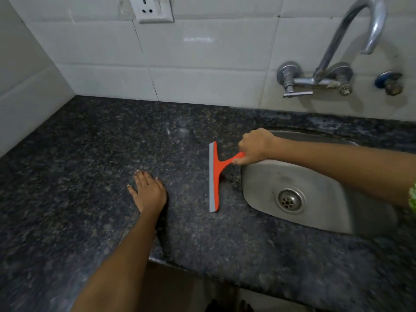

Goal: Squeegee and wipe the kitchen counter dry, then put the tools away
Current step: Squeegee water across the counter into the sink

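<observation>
The squeegee (215, 176) is being held by its orange handle in the right hand (253, 147), the fist being closed round the grip just above the left rim of the sink (258, 176). Its grey blade is being kept on the counter (90, 165), running from far to near, just left of the basin. The left hand (149, 192) is being rested flat on the stone, fingers spread and holding nothing, well left of the blade. The step in hand is being judged as a pull of water rightward into the sink. For this to be done well, the blade is best being kept in full contact along its whole length, tilted slightly so that the rubber edge is trailing, and even pressure is being called for from the wrist. The stroke should be carried right over the rim so that no water is being left along the edge. The next passes are best being overlapped, and the far strip under the tap (315, 79) should not be missed. No cloth is being seen, so wiping and putting away are being judged as not yet done. Whether the stone is wet cannot be told from its speckled sheen.
</observation>
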